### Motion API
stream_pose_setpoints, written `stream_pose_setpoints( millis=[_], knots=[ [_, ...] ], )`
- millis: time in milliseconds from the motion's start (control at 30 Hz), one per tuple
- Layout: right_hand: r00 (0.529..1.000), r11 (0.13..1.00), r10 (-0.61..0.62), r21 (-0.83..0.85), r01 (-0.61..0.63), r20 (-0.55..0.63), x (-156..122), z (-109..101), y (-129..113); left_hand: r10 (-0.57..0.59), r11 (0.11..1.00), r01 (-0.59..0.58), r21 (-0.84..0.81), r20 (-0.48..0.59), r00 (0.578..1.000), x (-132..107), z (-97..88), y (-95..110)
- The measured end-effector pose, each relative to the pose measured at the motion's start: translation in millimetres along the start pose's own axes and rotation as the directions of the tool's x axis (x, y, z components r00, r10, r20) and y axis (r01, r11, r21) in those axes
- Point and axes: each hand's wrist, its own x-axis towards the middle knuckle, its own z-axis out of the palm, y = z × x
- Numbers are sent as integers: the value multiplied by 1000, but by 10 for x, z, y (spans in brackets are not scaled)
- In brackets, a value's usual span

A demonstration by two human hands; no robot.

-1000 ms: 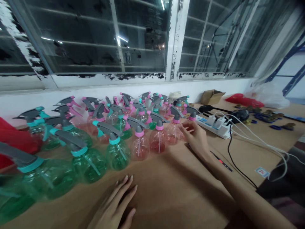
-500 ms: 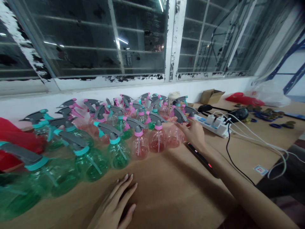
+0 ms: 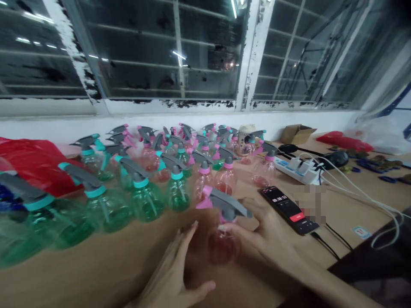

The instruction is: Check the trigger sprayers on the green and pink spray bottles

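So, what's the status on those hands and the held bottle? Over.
Right hand gripping pink bottle near its neck. Left hand open beside it. Phone close by on the right; other bottles stand beyond.

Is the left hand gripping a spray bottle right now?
No, the left hand is open with nothing in its grasp, while the right hand holds the pink-collared spray bottle around its neck.

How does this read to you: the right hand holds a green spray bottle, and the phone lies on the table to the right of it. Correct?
Not quite: the bottle in the right hand is pink, not green, as the head view shows. The phone does lie on the table to its right.
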Motion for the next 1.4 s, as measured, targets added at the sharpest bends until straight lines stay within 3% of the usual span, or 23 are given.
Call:
stream_pose_setpoints(
  millis=[133, 233, 367, 500, 567, 667, 900, 1067, 1233, 1400],
  knots=[
    [992, 993, -101, 63, 96, 80, -8, 300, -200, -69, 974, 62, -217, -24, 997, -122, -6, -34],
    [974, 986, -145, 105, 127, 177, 20, 441, -267, -113, 953, 98, -287, -38, 993, -202, -84, -58],
    [922, 959, -185, 269, 93, 340, 126, 573, -303, -138, 941, 141, -308, 31, 990, -243, -234, -52],
    [886, 878, -197, 478, -31, 419, 238, 704, -372, -91, 943, 113, -312, 84, 992, -231, -301, -45],
    [883, 848, -217, 529, -40, 415, 268, 759, -415, -61, 950, 85, -299, 90, 994, -226, -314, -58],
    [895, 875, -245, 482, 39, 373, 276, 814, -438, -34, 969, 64, -239, 131, 991, -239, -334, -130],
    [938, 901, -160, 434, 12, 307, 257, 861, -293, -17, 998, -1, 59, 310, 951, -348, -348, -419],
    [948, 915, -152, 403, 28, 280, 236, 863, -183, -20, 996, -11, 94, 322, 947, -382, -334, -458],
    [957, 912, -71, 406, -52, 283, 207, 898, -69, -6, 992, -33, 118, 318, 948, -391, -317, -467],
    [961, 890, -65, 451, -65, 268, 253, 915, -157, 8, 988, -58, 146, 317, 948, -379, -345, -451]
  ],
)
